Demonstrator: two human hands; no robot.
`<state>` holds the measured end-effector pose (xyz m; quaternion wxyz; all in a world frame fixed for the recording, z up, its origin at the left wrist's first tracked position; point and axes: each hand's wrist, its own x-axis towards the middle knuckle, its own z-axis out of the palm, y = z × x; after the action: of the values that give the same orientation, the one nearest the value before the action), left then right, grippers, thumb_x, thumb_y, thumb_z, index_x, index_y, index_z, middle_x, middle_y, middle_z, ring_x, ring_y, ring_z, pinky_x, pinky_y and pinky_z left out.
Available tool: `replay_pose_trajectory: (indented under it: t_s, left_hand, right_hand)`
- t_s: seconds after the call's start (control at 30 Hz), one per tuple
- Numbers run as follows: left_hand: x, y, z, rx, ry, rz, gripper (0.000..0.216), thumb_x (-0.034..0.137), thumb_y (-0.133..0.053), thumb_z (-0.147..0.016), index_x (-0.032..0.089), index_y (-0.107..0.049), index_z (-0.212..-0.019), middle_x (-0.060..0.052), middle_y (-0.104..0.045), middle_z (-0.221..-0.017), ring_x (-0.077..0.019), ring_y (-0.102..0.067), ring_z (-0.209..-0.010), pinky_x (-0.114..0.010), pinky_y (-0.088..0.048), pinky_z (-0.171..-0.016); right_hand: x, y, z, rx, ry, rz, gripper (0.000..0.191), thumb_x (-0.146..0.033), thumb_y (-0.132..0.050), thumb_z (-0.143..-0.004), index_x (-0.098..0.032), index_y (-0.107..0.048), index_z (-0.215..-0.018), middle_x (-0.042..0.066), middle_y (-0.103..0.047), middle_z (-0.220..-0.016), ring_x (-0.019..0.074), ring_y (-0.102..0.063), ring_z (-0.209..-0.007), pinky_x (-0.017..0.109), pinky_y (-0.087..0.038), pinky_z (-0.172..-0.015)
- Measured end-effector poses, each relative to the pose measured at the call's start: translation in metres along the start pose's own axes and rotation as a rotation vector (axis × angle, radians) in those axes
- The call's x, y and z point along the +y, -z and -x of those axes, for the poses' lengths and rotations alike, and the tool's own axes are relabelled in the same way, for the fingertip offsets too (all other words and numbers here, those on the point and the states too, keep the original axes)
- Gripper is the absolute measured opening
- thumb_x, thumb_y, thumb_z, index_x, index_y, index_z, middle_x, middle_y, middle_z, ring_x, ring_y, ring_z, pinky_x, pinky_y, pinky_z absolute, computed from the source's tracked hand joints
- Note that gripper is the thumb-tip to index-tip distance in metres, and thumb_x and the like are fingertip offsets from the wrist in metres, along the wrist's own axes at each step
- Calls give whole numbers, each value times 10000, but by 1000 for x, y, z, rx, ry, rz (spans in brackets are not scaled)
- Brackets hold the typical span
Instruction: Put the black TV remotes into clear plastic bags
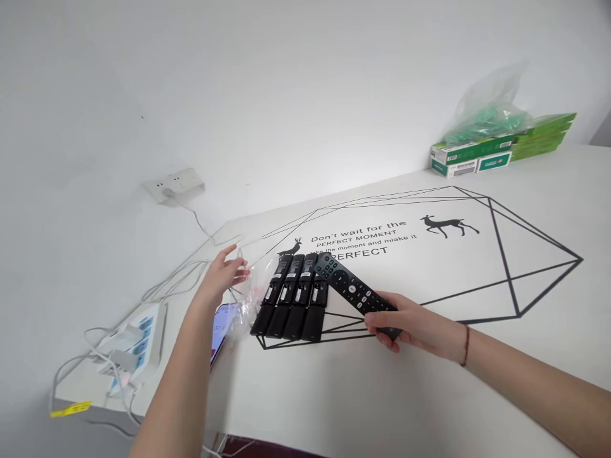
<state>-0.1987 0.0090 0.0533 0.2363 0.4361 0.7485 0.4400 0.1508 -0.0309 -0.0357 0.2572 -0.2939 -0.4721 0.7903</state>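
My right hand grips the near end of a black remote control, buttons up, its far end lying over a row of several black remotes that rest face down side by side on the white table. My left hand reaches in at the left of the row with its fingers spread, touching a crumpled clear plastic bag. A phone with a lit screen lies under the bag's near edge.
A power strip with plugs and white cables sits at the table's left end, and a wall socket is above it. Green and white boxes under a plastic bag stand at the far right. The tabletop carries a printed deer design with text.
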Motion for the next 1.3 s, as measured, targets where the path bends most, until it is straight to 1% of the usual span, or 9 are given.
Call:
replay_pose_trajectory:
  t_s: [0.17, 0.3, 0.4, 0.5, 0.73, 0.97, 1.13, 1.2, 1.3]
  left_hand:
    - [-42, 4, -20, -115, -189, -587, 427, 390, -425, -809, 195, -511, -1179, -44, -664, -859, -174, -626, -727, -302, -488, -687]
    - [-52, -9, -28, -202, -337, -845, 383, 443, -386, -818, 201, -633, -984, -76, -666, -995, -210, -619, -873, -322, -456, -824]
    - [-55, -18, -25, -210, -365, -865, 468, 547, -387, -815, 189, -660, -942, -115, -644, -1047, -260, -588, -983, -372, -409, -926]
    - [-56, -21, -19, -171, -355, -934, 531, 601, -403, -794, 188, -637, -1033, -129, -622, -1104, -300, -554, -1063, -405, -396, -949]
    - [-52, -23, -18, -105, -306, -991, 521, 404, -335, -848, 177, -507, -1284, -153, -529, -1274, -269, -554, -1124, -384, -409, -959]
    - [-63, -33, -26, -164, -331, -1000, 505, 341, -286, -874, 136, -534, -1263, -141, -542, -1326, -261, -462, -1265, -387, -353, -1034]
    - [-67, -37, -24, -229, -326, -996, 449, 352, -302, -883, 191, -616, -1159, -97, -611, -1258, -250, -478, -1264, -366, -391, -1005]
    - [-62, -36, -22, -195, -325, -997, 452, 354, -310, -885, 178, -608, -1176, -124, -584, -1288, -279, -442, -1293, -407, -373, -1020]
    - [-46, -39, -10, -78, -368, -977, 491, 350, -317, -893, 123, -530, -1273, -178, -443, -1415, -319, -306, -1371, -481, -260, -1087]
  right_hand:
    - [1, 0, 1, -15, 8, 8, 214, -319, -698, -746, -173, -547, -788, 0, -566, -733, 89, -491, -551, 226, -365, -490]
    - [1, 1, 0, -12, 12, 4, 203, -304, -693, -742, -173, -546, -792, 5, -577, -743, 91, -498, -555, 227, -367, -490]
    - [1, 1, 0, -12, 15, -4, 200, -309, -682, -749, -174, -542, -793, 5, -580, -746, 91, -502, -557, 224, -371, -489]
    - [0, 0, -1, -13, 12, 0, 211, -328, -672, -758, -175, -532, -797, 7, -582, -750, 92, -507, -552, 223, -374, -486]
    - [-3, -2, 1, -8, 9, 10, 226, -352, -668, -763, -177, -529, -797, 6, -584, -741, 92, -506, -551, 222, -382, -494]
    - [-4, -3, 2, -6, 4, 6, 239, -376, -660, -773, -178, -526, -788, 8, -589, -752, 94, -507, -553, 225, -384, -496]
    - [-4, -3, 3, -24, 18, -4, 216, -364, -636, -798, -176, -530, -795, 11, -588, -762, 92, -504, -563, 223, -391, -502]
    - [-4, -3, 3, -23, 16, -19, 227, -379, -634, -801, -179, -529, -794, 12, -590, -757, 96, -507, -565, 225, -394, -501]
    - [-2, -4, 1, 4, 18, -52, 243, -405, -628, -807, -182, -531, -799, 10, -598, -744, 99, -511, -553, 226, -392, -492]
